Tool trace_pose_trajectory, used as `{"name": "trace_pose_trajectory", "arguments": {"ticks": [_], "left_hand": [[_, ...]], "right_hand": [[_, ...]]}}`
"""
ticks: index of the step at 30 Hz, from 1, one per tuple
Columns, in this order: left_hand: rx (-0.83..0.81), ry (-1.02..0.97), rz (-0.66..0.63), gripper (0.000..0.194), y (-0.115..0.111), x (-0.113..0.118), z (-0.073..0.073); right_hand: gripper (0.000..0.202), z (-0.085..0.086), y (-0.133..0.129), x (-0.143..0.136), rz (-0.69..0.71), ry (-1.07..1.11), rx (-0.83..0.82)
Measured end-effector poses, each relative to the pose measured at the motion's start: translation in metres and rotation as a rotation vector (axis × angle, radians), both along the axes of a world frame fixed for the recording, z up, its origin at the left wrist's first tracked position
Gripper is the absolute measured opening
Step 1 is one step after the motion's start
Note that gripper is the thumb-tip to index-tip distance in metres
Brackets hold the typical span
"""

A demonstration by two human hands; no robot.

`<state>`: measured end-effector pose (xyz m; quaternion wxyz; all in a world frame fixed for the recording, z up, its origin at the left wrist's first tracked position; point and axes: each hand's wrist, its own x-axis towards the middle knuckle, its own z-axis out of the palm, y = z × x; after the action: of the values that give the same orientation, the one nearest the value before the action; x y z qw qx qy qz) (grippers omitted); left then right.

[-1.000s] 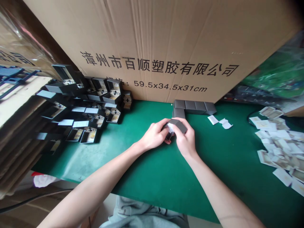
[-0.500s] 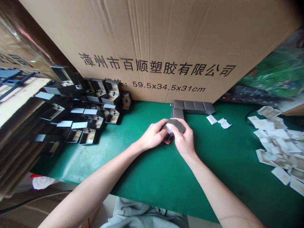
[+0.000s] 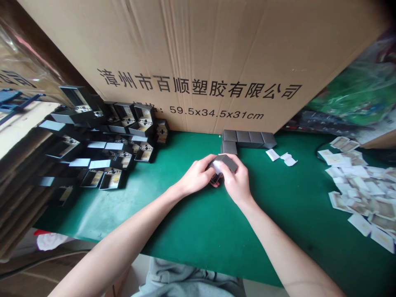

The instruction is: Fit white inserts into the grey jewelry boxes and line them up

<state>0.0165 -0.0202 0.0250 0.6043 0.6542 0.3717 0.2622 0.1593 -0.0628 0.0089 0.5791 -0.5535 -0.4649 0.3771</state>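
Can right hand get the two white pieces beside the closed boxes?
Probably, once freed: the right hand holds a dark box, but only green tabletop appears between hand and white pieces.

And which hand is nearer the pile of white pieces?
Right. The right hand is left of the white pile, apart from it; the left hand is farther left, across the dark box.

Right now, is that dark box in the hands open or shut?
Apparently open: the dark box shows a hollow beneath its top; left hand and right hand hide parts.
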Motion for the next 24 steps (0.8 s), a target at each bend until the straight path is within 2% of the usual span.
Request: {"name": "trace_pose_trajectory", "arguments": {"ticks": [12,19,24], "left_hand": [[0.036,0.029,0.004,0.030,-0.0005,-0.0001,0.0010],[0.049,0.014,0.011,0.028,0.0002,0.0008,-0.0001],[0.061,0.001,0.022,0.029,0.0001,0.0013,0.0002]], "right_hand": [[0.022,-0.0082,0.0035,0.0008,0.012,0.021,0.023],[0.022,-0.0043,0.0025,0.0003,0.017,0.009,0.029],[0.023,-0.0029,0.0011,0.0004,0.012,-0.079,0.073]]}}
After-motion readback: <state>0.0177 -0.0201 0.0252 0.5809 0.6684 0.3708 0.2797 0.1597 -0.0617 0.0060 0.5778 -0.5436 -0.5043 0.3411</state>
